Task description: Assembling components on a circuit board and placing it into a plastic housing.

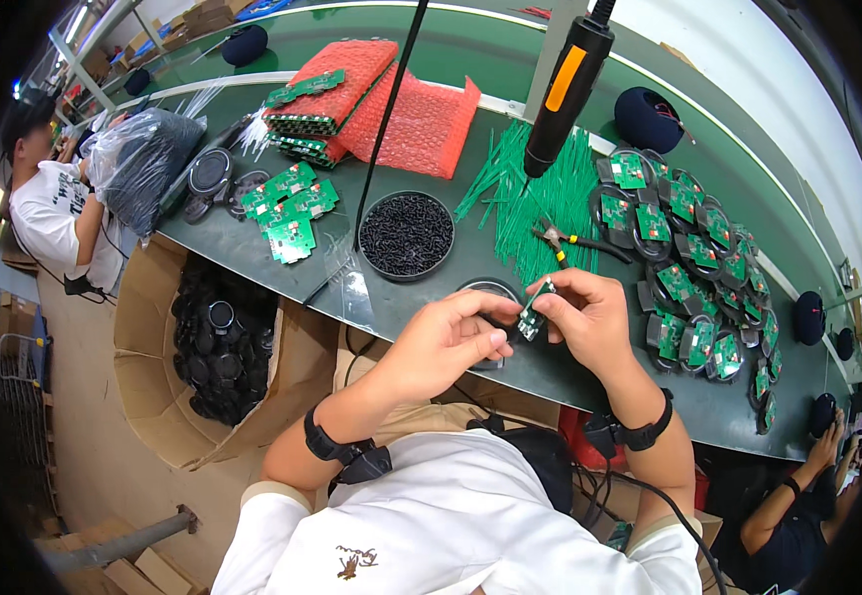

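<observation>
In front of me, my right hand (589, 315) pinches a small green circuit board (531, 319) between thumb and fingers, tilted up on edge. From the other side my left hand (443, 345) meets it, its fingertips curled around a dark piece too hidden to name. Beneath the hands a round black part with a grey rim (491, 288) lies on the table, mostly covered. Just beyond are a pair of cutters (556, 241) with yellow-and-black handles and a heap of green cable ties (535, 203). A round tray of small black pieces (407, 236) stands to the left.
An electric screwdriver (570, 89) hangs above the ties. Several round black assemblies with green boards (693, 258) cover the right side. Loose boards (290, 213) and red bubble wrap (416, 124) lie left. A cardboard box (153, 367) of black parts stands below. People work at both sides.
</observation>
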Action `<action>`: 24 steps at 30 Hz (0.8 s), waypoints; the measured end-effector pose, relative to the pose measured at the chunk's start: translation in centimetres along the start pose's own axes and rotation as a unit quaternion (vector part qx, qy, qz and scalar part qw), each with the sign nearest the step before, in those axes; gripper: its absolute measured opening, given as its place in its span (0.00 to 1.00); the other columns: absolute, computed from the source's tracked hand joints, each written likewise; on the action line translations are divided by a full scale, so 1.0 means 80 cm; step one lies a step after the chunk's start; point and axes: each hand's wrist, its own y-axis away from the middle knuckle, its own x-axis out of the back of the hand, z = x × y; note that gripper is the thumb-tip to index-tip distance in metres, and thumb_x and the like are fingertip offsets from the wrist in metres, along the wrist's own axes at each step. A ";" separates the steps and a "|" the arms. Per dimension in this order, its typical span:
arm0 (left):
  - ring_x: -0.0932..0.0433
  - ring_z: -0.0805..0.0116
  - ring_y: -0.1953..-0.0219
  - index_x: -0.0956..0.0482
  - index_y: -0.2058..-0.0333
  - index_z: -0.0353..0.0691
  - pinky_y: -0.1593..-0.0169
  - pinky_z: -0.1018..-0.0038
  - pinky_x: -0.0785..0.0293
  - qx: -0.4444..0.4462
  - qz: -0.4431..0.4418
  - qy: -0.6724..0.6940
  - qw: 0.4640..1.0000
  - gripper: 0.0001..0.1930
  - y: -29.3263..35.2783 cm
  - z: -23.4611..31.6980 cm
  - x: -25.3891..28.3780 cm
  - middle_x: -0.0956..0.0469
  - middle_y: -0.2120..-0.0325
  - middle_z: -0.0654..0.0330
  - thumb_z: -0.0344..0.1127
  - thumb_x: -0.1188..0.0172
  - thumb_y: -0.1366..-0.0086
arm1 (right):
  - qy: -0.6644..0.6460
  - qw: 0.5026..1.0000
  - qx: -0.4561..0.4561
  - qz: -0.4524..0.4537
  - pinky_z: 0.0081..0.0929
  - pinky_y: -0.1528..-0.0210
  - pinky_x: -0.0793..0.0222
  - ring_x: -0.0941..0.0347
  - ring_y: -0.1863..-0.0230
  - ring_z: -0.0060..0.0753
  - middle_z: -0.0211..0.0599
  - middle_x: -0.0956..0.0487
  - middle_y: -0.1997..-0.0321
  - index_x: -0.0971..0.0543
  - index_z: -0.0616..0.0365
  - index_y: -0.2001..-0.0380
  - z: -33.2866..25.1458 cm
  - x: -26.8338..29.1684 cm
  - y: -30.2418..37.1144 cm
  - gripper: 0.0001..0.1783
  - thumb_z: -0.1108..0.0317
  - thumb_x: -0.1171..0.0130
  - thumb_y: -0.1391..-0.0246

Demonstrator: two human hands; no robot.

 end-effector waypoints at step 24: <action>0.25 0.53 0.49 0.25 0.49 0.38 0.50 0.62 0.27 -0.203 0.167 -0.474 0.840 0.39 0.033 -0.010 0.009 0.24 0.52 0.53 0.37 0.19 0.64 | -0.018 1.000 -0.006 -0.013 0.23 0.52 0.23 0.23 0.51 0.26 0.39 0.21 0.49 0.20 0.64 0.51 0.022 -0.005 -0.011 0.19 0.80 0.33 0.49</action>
